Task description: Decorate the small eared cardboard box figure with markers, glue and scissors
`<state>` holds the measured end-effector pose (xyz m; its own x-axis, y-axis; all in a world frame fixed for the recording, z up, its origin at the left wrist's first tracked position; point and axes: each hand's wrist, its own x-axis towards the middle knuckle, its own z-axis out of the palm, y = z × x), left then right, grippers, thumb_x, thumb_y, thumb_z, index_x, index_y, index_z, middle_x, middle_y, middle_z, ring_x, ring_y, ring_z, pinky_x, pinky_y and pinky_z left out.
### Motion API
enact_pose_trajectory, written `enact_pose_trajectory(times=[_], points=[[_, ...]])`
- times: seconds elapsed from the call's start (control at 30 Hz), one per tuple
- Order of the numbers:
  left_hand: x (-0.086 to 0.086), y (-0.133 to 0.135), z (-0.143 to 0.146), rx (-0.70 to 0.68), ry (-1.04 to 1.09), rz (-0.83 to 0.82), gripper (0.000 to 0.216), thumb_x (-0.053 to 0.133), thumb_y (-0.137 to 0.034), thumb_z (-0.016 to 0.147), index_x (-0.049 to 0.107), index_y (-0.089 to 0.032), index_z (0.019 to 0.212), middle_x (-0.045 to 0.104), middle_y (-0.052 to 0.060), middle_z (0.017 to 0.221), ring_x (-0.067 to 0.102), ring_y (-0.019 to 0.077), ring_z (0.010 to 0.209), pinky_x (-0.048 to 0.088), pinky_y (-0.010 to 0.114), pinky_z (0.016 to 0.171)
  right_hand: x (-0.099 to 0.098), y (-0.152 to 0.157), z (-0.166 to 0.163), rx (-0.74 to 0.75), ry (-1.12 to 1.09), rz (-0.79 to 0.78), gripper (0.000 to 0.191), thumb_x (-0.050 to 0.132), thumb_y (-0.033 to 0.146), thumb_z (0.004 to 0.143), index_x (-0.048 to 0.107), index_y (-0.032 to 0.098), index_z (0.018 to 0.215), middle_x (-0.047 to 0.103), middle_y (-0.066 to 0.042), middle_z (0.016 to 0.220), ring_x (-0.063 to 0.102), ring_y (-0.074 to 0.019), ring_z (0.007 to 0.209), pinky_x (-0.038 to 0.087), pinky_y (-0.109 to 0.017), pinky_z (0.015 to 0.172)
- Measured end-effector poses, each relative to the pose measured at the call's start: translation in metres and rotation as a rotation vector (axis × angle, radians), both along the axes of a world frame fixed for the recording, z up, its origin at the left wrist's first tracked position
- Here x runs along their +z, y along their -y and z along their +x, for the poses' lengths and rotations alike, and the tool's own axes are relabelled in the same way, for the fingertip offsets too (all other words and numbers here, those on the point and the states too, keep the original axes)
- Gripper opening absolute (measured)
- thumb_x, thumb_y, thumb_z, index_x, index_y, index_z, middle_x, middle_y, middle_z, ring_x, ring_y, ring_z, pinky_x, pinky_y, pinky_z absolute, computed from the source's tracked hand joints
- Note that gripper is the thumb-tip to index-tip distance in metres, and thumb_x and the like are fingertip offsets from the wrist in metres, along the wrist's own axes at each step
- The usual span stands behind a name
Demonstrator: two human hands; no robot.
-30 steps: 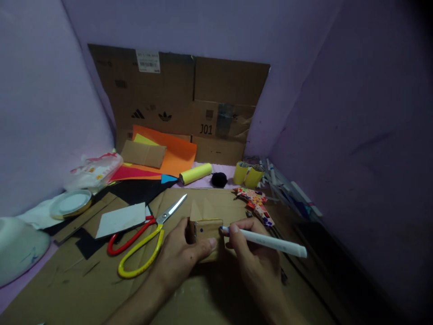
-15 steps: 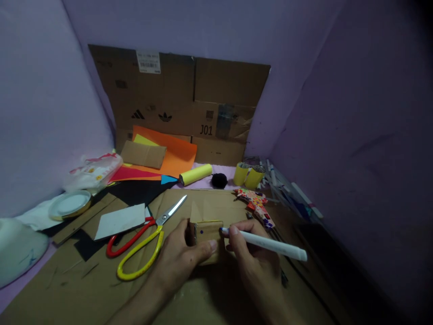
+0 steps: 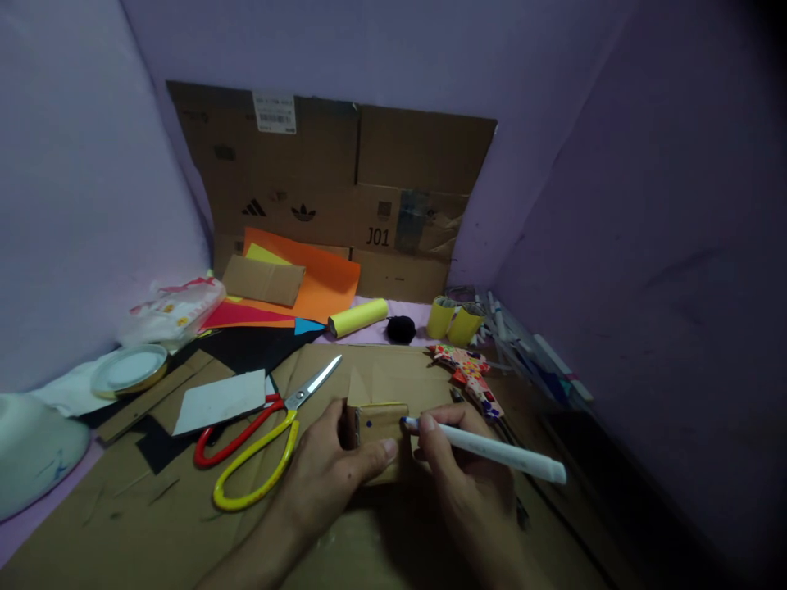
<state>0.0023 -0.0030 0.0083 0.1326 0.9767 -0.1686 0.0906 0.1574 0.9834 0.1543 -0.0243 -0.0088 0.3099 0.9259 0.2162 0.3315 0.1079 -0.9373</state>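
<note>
My left hand (image 3: 335, 459) grips a small folded cardboard piece (image 3: 384, 416), its thumb lying across the near face. A dark blue dot shows near the left end of that face. Between the fingers of my right hand (image 3: 464, 459) is a white marker pen (image 3: 504, 449), its dark tip touching the cardboard near the right end. Just left of my left hand lie scissors (image 3: 292, 406) with one red and one yellow handle, blades pointing away.
A cardboard sheet (image 3: 184, 524) covers the work surface. Beyond my hands are a yellow roll (image 3: 358, 317), a black ball of yarn (image 3: 401, 329), yellow tubes (image 3: 464, 324) and a patterned paper piece (image 3: 470, 373). At left stand a round lid (image 3: 129, 369) and a white bowl (image 3: 37, 455).
The view has shifted slightly. The marker's tip stays at the same spot on the cardboard, and my left hand keeps its hold.
</note>
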Motion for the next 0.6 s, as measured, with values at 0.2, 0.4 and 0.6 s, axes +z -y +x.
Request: enact_pose_trajectory(times=[0.2,0.4,0.6], points=[[0.0036,0.0007,0.0012,-0.006,0.027,0.002,0.046,0.075,-0.037,0.061,0.065,-0.017,0.102,0.074,0.009,0.095,0.067,0.0323,0.09,0.052,0.039,0.078,0.0004,0.0011,0.0012,0.025,0.0,0.001,0.031,0.055,0.05,0.084,0.059,0.022,0.072,0.06,0.001,0.059,0.058,-0.0156,0.052,0.045,-0.023,0.047],[0.0022,0.0004,0.0002,-0.009,0.008,0.001,0.046,0.075,-0.037,0.061,0.065,-0.018,0.102,0.074,0.008,0.096,0.067,0.0325,0.091,0.052,0.038,0.077,0.0008,0.002,0.001,0.027,-0.007,-0.014,0.032,0.054,0.051,0.084,0.059,0.022,0.073,0.062,0.001,0.06,0.058,-0.0159,0.053,0.045,-0.025,0.049],[0.0,0.0011,0.0007,0.004,0.005,0.0,0.044,0.076,-0.039,0.061,0.065,-0.017,0.098,0.073,0.009,0.095,0.066,0.0318,0.09,0.051,0.038,0.076,0.001,0.0016,0.0003,0.027,-0.015,0.006,0.032,0.055,0.051,0.084,0.059,0.021,0.073,0.061,0.001,0.059,0.057,-0.0155,0.051,0.044,-0.024,0.047]])
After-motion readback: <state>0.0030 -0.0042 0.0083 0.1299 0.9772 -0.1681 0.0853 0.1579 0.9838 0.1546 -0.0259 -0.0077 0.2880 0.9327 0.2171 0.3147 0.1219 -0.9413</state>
